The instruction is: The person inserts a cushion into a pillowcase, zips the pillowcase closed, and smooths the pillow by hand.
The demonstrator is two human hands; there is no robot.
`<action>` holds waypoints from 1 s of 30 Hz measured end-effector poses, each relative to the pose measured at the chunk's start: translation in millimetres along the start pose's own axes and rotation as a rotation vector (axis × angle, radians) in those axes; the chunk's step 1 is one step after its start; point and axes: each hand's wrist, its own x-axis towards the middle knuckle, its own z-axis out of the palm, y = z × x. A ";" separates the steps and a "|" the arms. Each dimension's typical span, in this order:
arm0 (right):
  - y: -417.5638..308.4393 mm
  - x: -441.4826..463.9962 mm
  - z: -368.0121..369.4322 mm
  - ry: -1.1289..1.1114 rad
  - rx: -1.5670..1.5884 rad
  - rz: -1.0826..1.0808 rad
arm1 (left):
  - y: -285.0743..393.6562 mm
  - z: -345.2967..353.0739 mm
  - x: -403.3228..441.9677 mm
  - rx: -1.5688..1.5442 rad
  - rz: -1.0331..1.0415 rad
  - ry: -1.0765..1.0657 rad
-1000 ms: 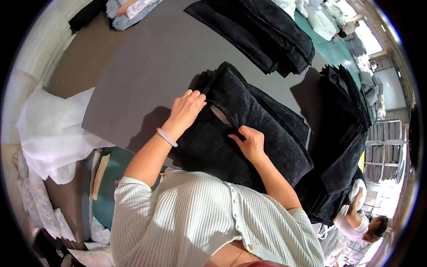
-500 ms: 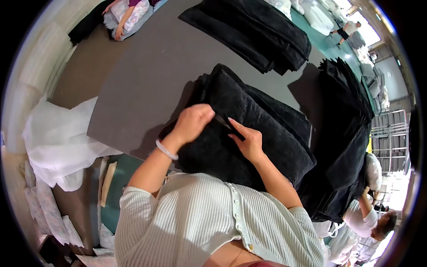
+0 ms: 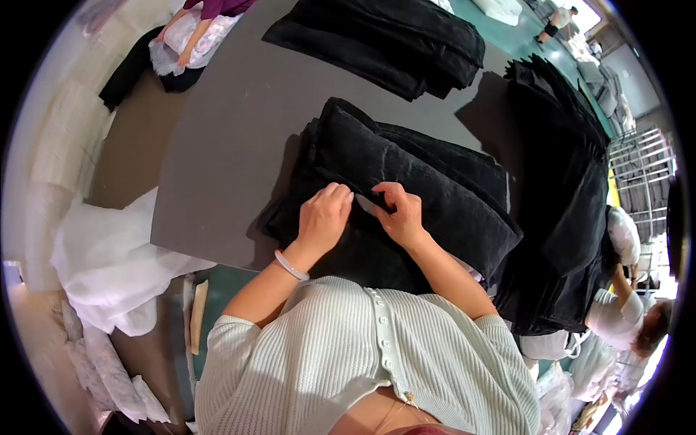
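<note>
A folded black plush fabric cover lies on the grey table in front of my body. My left hand, with a pale bangle at the wrist, has its fingers closed on the dark cloth near the cover's left edge. Opposite it, my right hand is curled, thumb and fingers drawn together. A small pale flat piece shows at the right thumb, between the two hands; its kind is too unclear to tell. The fingertips are partly lost against the black fabric.
Another black fabric stack lies farther back on the grey table. A tall black pile stands to the right. White cloth hangs at the left. One person's arms handle a patterned bundle at upper left; another person is at right.
My left hand has shifted slightly down and turned, fingers now pointing toward the right hand. My right fingers, stretched out before, have curled in. The view has shifted a little.
</note>
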 end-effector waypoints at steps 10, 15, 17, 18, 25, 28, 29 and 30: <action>-10.0 -3.0 -47.5 -0.138 -0.310 -0.176 | -0.3 5.1 2.3 -0.322 -0.277 -0.027; -0.3 -27.3 -64.5 -0.142 -0.333 -0.227 | 9.4 9.7 9.1 -0.241 -0.201 -0.001; -7.5 -28.4 -62.9 -0.127 -0.311 -0.179 | 12.6 7.8 8.6 -0.172 -0.153 -0.040; -16.8 -27.8 -64.9 -0.151 -0.279 -0.129 | 12.5 6.4 9.0 -0.098 -0.119 -0.069; -20.7 -29.1 -57.4 -0.331 -0.291 -0.112 | 0.5 7.7 10.0 -0.301 -0.234 -0.120; -14.9 -36.2 -49.7 -0.239 -0.191 -0.136 | 2.2 6.0 10.6 -0.421 -0.390 -0.177; -13.4 -34.4 -49.8 -0.237 -0.191 -0.134 | 4.3 5.2 11.8 -0.316 -0.251 -0.153; -12.1 -32.6 -49.5 -0.204 -0.170 -0.100 | 8.1 3.4 13.5 -0.210 -0.112 -0.131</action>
